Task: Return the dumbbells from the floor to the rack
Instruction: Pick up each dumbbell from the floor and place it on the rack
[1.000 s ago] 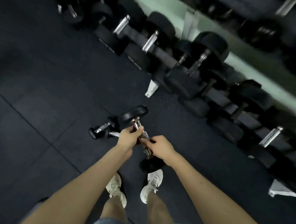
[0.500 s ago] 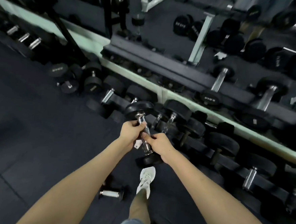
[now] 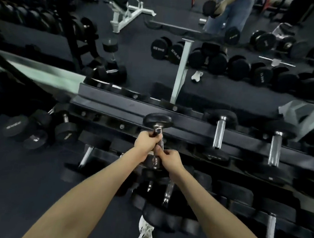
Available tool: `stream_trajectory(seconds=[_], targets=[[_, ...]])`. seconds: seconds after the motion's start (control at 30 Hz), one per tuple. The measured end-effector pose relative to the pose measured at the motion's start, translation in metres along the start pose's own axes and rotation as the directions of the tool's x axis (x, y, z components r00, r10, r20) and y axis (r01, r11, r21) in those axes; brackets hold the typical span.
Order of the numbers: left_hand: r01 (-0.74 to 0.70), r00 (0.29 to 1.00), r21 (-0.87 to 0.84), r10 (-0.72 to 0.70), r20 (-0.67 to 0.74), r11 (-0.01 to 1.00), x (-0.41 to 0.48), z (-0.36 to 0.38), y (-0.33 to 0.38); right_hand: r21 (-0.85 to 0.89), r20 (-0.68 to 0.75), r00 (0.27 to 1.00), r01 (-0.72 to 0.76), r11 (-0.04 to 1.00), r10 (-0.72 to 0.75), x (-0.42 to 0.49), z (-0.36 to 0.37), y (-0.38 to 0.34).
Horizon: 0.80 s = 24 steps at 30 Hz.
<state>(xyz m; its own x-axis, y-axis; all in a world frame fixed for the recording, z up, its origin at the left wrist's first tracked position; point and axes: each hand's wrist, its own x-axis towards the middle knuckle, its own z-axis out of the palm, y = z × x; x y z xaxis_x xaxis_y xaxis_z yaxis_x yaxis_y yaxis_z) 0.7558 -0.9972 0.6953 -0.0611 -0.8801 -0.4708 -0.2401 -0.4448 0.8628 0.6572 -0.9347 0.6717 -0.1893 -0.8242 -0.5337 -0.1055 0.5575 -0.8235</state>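
Note:
A black dumbbell (image 3: 158,120) with a chrome handle is held lengthwise in front of me, above the rack's top tier (image 3: 116,106). My left hand (image 3: 145,143) grips the far part of the handle just below the far head. My right hand (image 3: 169,159) grips the near part of the handle. The near head is mostly hidden behind my hands. Its far head hovers over an unoccupied stretch of the top rail. Two dumbbells (image 3: 218,134) rest on that tier to the right.
Lower rack tiers (image 3: 240,195) hold several dumbbells. More dumbbells (image 3: 40,129) sit on the left. A mirror behind the rack reflects a white bench (image 3: 126,14), floor dumbbells and a person (image 3: 230,12). My white shoe (image 3: 145,231) stands at the rack's foot.
I have lifted the dumbbell off the floor and carried it up to the rack's top tier. My view rose from the floor to the rack; the small floor dumbbell has left view.

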Motion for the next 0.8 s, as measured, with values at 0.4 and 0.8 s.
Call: stream_trajectory(seconds=[0.4, 0.8], targets=[[0.02, 0.997, 0.251, -0.04, 0.073, 0.968, 0.133, 0.049, 0.039, 0.178, -0.114, 0.975, -0.169, 0.969, 0.191, 0.126, -0.01, -0.025], [0.053, 0.986, 0.259, -0.091, 0.136, 0.964, 0.178, 0.065, 0.037, 0.247, -0.142, 0.945, -0.255, 0.935, 0.296, 0.17, -0.016, -0.016]])
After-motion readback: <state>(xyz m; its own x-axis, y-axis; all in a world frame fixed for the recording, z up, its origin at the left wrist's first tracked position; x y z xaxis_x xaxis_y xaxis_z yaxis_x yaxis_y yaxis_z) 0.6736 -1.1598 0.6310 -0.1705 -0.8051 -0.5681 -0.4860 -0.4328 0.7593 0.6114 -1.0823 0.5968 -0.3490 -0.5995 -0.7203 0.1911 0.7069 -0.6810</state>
